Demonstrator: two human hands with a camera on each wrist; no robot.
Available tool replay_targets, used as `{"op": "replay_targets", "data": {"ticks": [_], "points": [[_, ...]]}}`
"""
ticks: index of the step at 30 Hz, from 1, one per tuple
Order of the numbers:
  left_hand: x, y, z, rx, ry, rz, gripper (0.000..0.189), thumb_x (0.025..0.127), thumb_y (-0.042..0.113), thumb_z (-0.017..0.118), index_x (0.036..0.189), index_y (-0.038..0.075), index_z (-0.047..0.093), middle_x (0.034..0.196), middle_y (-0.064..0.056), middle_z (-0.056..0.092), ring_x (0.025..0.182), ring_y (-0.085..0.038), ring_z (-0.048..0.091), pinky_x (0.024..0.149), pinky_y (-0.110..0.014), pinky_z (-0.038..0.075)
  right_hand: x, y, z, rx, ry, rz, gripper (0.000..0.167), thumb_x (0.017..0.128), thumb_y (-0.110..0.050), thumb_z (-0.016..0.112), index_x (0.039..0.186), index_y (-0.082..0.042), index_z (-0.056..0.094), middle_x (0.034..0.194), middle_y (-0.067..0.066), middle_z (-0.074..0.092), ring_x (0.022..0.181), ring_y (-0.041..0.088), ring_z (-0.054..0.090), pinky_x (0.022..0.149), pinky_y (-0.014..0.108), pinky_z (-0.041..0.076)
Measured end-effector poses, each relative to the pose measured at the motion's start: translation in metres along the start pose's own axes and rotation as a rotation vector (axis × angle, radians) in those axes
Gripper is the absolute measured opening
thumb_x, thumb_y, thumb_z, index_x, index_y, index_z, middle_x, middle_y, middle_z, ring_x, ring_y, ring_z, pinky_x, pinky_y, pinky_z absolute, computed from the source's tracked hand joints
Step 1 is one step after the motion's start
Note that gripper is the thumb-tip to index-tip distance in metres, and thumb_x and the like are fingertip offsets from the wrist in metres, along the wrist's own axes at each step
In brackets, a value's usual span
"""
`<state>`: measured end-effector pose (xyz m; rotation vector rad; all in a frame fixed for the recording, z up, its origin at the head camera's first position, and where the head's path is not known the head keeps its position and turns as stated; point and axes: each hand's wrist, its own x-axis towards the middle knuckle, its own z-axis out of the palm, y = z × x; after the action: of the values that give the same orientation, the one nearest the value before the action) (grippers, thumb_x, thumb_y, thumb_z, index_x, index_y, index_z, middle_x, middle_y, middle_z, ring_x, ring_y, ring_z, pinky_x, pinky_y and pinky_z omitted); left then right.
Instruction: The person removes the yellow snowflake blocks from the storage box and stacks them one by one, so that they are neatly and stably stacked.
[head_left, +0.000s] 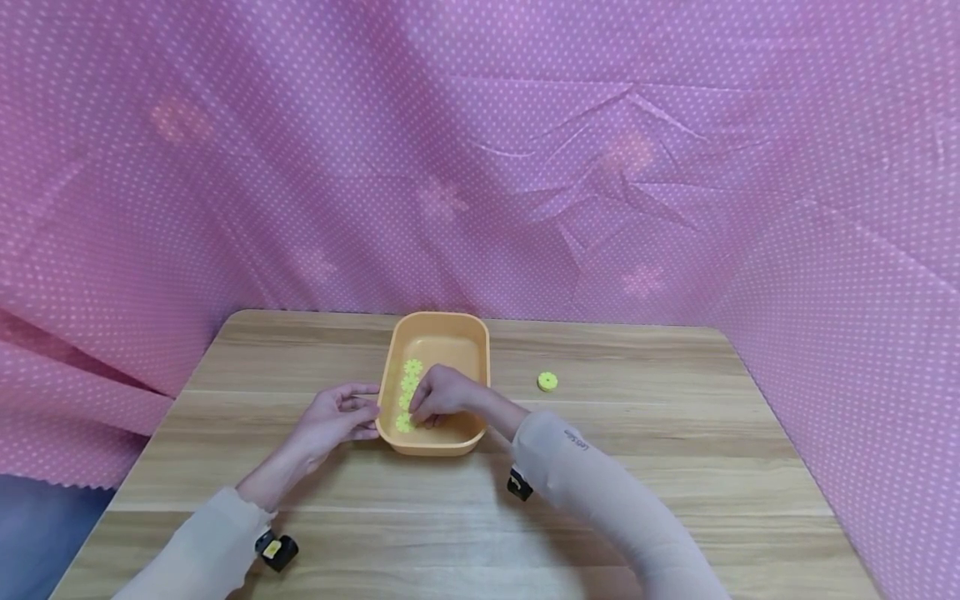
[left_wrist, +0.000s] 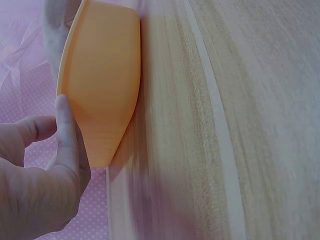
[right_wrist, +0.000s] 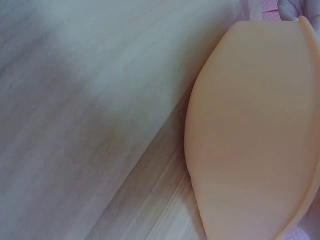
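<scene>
A shallow orange tray [head_left: 433, 447] with rounded corners stands on the table. Inside it, along the left side, several yellow flower-shaped pieces [head_left: 412, 367] lie in a row. My left hand [head_left: 341, 421] touches the tray's outer left wall, its fingers fairly straight. In the left wrist view, a fingertip of that left hand [left_wrist: 45, 175] rests at the rim of the tray [left_wrist: 105, 70]. My right hand [head_left: 446, 392] reaches down into the tray with bent fingers at the nearest flower piece [head_left: 403, 423]; whether it pinches one is hidden. The tray's outer wall [right_wrist: 250, 125] fills much of the right wrist view.
To the right of the tray, a small yellow flower-shaped stack [head_left: 547, 382] sits on the wooden table [head_left: 645, 475]. A pink dotted cloth [head_left: 480, 167] hangs behind and beside the table. Each forearm carries a small black camera [head_left: 277, 552] over a pale sleeve.
</scene>
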<state>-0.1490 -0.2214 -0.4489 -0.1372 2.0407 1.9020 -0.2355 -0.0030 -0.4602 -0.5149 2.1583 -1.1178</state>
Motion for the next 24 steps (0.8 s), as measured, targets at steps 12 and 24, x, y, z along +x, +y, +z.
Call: {"op": "replay_targets", "data": {"ticks": [12,24], "points": [[0.0011,-0.0001,-0.0007,0.003,0.002,0.002,0.050,0.104,-0.001,0.059,0.151,-0.011,0.043,0.115,-0.015,0.067,0.090,-0.015,0.075,0.086,-0.027,0.070,0.0004,-0.0040,0.0076,-0.098,0.009,-0.037,0.021,0.078,0.000,0.090,0.096,-0.001,0.080,0.079,0.010,0.080,0.058,0.011,0.065,0.051,0.018,0.057],[0.0029,0.0013,-0.0012,0.004,0.007,0.002,0.051,0.104,-0.001,0.059,0.151,-0.010,0.043,0.114,-0.014,0.067,0.090,-0.015,0.075,0.086,-0.027,0.070,0.0020,-0.0081,0.0074,-0.203,-0.012,-0.066,0.026,0.076,0.003,0.090,0.100,-0.004,0.080,0.066,-0.004,0.068,0.054,0.006,0.057,0.047,0.014,0.049]]}}
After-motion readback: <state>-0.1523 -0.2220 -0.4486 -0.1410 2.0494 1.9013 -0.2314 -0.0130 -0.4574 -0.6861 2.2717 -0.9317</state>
